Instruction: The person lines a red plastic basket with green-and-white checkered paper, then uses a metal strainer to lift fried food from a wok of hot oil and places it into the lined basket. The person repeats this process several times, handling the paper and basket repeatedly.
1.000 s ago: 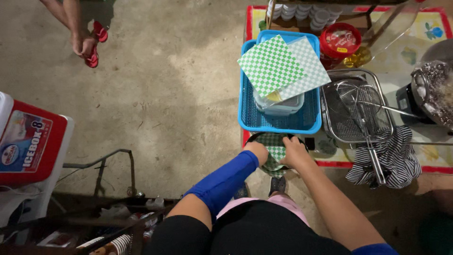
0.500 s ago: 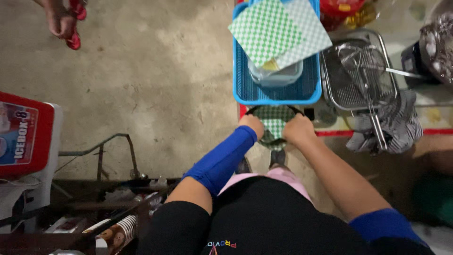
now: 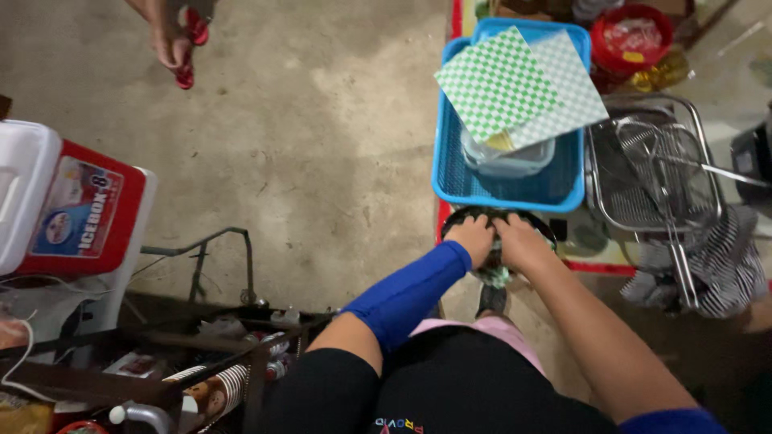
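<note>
Both hands, left (image 3: pixel 474 239) and right (image 3: pixel 521 241), are gripping what appears to be a dark round basket (image 3: pixel 498 241) lined with green-checked paper, just below the blue crate (image 3: pixel 507 181) on the floor.

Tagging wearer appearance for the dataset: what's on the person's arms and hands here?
The left hand is bare; a bright blue stretch sleeve covers that forearm from wrist to near the elbow. The right hand and forearm are bare, with a blue cuff only at the upper arm. No gloves, rings or watch can be seen.
</note>
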`<act>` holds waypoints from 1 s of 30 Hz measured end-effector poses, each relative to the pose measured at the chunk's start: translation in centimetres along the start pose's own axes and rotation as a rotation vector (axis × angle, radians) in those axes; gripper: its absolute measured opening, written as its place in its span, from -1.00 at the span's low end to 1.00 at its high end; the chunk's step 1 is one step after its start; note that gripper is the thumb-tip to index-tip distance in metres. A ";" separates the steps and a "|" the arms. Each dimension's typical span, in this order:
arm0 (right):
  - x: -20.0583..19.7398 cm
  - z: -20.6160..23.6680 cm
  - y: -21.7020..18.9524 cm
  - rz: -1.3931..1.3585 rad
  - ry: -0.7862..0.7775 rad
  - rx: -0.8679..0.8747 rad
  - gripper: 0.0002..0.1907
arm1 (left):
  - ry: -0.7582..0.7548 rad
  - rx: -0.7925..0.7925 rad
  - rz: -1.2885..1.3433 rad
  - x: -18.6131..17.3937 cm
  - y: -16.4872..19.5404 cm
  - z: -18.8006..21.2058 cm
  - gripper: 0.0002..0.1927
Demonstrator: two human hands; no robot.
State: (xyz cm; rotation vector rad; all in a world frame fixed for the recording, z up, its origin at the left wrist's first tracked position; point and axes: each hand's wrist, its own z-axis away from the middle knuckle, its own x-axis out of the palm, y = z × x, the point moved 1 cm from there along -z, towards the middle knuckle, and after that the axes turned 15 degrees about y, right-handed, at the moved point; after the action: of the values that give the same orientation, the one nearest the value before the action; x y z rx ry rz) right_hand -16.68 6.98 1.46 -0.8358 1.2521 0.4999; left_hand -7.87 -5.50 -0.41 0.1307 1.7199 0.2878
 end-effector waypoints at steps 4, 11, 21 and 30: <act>-0.4 -0.4 0.2 0.086 -0.059 0.035 -0.08 | -0.015 -0.107 -0.028 0.2 -0.2 0.5 -0.70; -0.2 -0.1 -0.2 0.215 -0.047 0.063 -0.10 | -0.007 -0.200 -0.013 0.5 -0.2 0.0 -0.69; 0.6 0.9 3.5 -0.186 0.117 0.130 -0.22 | -0.064 -0.254 0.153 0.5 -1.9 0.5 -0.75; 0.0 8.5 13.2 -0.706 0.417 0.536 -0.60 | 0.522 -0.351 0.335 -1.1 -7.9 1.6 -0.85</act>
State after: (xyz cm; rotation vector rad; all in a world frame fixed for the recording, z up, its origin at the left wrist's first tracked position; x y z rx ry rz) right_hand -21.18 21.76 -1.45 -0.8680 1.2741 -0.5835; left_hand -5.52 -13.15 -1.63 0.0892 2.1277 0.9314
